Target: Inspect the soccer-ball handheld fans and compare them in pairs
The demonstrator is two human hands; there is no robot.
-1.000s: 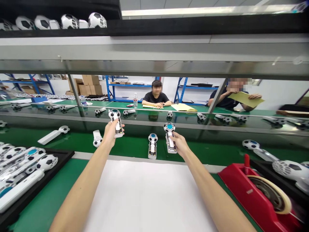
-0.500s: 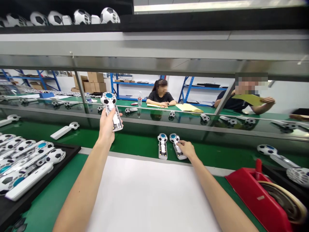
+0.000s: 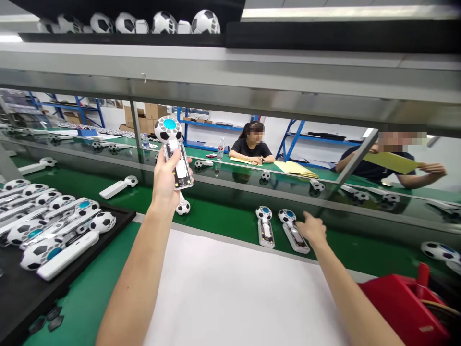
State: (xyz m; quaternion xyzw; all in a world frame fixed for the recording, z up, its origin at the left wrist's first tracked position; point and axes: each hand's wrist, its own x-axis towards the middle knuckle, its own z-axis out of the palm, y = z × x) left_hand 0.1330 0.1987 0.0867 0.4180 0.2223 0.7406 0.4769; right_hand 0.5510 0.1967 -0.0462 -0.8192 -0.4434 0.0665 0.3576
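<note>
Pinching a black-and-white football-headed plastic device (image 3: pixel 182 167) was the left hand (image 3: pixel 165 177); spread near a similar device (image 3: pixel 292 231) was the right hand (image 3: pixel 314 229).

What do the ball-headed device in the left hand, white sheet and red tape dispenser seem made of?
Ball-headed device: probably smooth hard plastic; inner parts show through its seemingly clear handle.
White sheet: likely matte paper, showing no glare, though thin plastic is possible.
Red tape dispenser: perhaps smooth plastic, its colour fairly even; painted metal isn't ruled out.
</note>
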